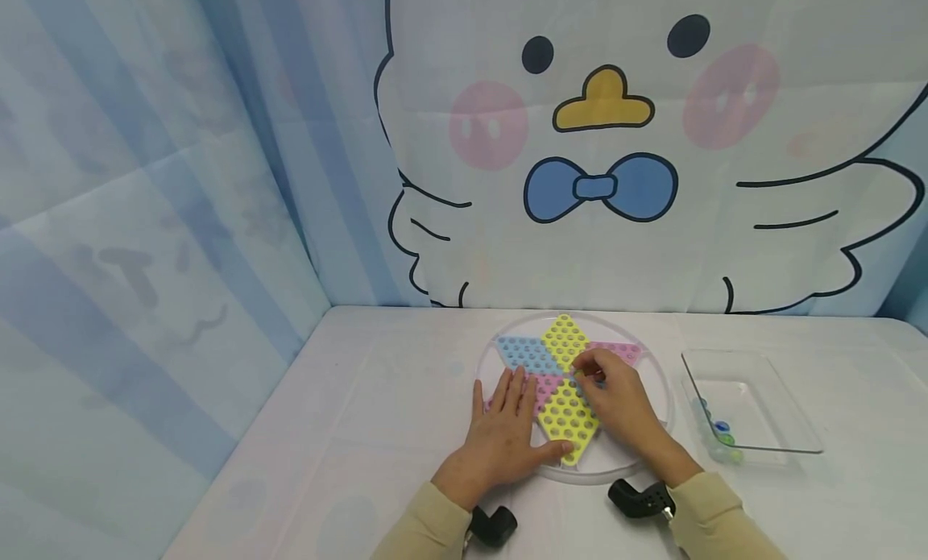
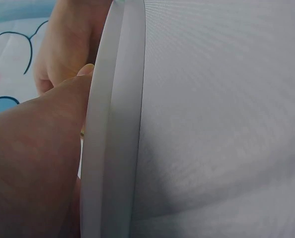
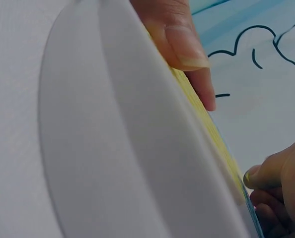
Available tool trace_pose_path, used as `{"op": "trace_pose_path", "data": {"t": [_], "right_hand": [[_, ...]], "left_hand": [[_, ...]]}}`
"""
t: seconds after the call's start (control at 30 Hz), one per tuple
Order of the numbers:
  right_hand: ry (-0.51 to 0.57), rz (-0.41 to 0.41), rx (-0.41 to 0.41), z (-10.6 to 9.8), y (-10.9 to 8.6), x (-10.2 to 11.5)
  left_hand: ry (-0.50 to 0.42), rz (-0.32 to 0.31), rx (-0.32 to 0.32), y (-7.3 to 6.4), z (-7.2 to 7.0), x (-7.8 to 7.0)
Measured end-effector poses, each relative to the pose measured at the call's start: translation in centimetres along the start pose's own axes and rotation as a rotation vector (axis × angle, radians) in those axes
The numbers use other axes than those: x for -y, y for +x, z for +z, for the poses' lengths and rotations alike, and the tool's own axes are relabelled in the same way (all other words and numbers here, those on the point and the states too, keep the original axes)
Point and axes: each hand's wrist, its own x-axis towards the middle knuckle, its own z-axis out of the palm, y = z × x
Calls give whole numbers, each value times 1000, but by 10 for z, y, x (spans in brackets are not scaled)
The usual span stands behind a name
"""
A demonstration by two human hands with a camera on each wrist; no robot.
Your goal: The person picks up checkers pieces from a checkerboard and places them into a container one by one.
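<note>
A round white Chinese checkers board [image 1: 658, 399] lies on the table, with a star of holed yellow, blue and pink sections. My left hand [image 1: 500, 435] rests spread over its lower left part, the thumb [image 3: 184, 44] across the yellow section [image 1: 569, 415]. My right hand [image 1: 619, 399] reaches over the right side, thumb and index finger pinching a small yellowish marble [image 3: 246, 177] close to the star's centre. Most of that marble is hidden by the fingertips. In the left wrist view the board's rim [image 2: 115, 124] covers most of both hands' fingers.
To the right of the board stands a clear, square-edged container [image 1: 783, 391] with several blue and green marbles [image 1: 725, 435] along its left side. A printed cloth backdrop [image 1: 594, 262] hangs behind the white-covered table [image 1: 391, 399]. Black wrist devices [image 1: 641, 499] sit below both hands.
</note>
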Motion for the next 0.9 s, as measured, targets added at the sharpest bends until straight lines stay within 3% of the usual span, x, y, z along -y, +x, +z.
{"op": "trace_pose_path", "data": {"t": [0.6, 0.9], "right_hand": [[3, 130, 61, -16, 3, 8], [-4, 109, 45, -24, 5, 12]], "left_hand": [[-31, -13, 13, -2, -4, -3], [-26, -13, 13, -2, -4, -2]]}}
